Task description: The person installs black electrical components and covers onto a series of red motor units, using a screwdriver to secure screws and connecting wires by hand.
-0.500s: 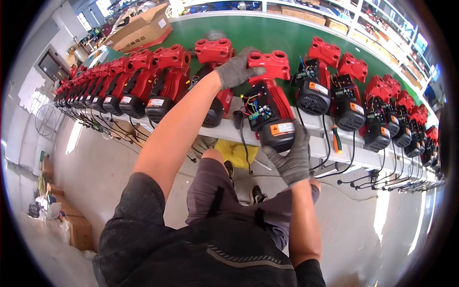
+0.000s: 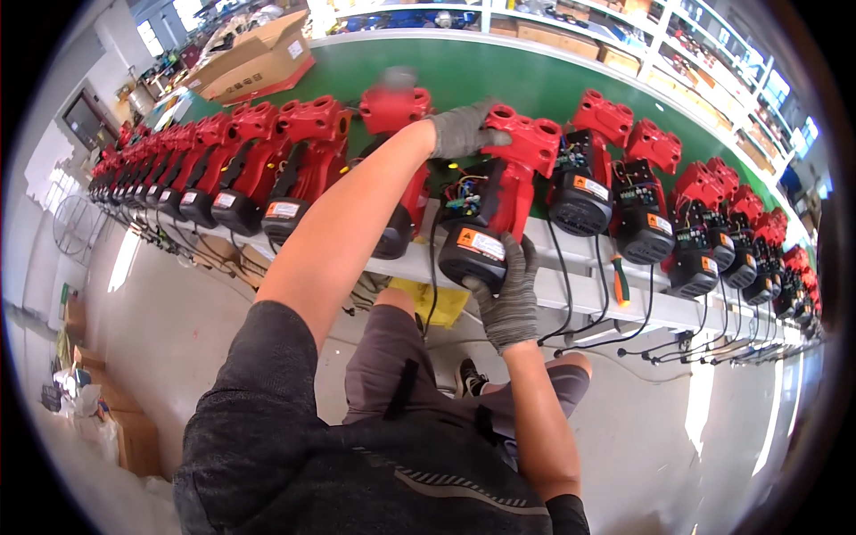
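A red motor unit (image 2: 514,198) with a black end cap (image 2: 471,257) lies slanted at the bench's front edge, between my hands. Its side is uncovered, and colored wires over a circuit board (image 2: 464,198) show. My left hand (image 2: 465,132), in a grey glove, grips the red casting at the far end. At the near end my gloved right hand (image 2: 511,299) holds the black cap from its right and underside, thumb below. A black cord (image 2: 434,276) hangs down by the cap. My left forearm partly hides the neighboring red unit (image 2: 395,109).
Rows of similar red-and-black units stretch left (image 2: 214,134) and right (image 2: 655,147) along the green-topped bench (image 2: 428,58). A screwdriver (image 2: 621,281) with an orange-green handle stands at the front edge. Behind are a cardboard box (image 2: 259,67) and white shelving (image 2: 571,40). Cords dangle over the edge.
The unit has swung round: its red end moved right and its black cap moved left. My left hand shifted right with it, my right hand left. The view has shifted slightly too.
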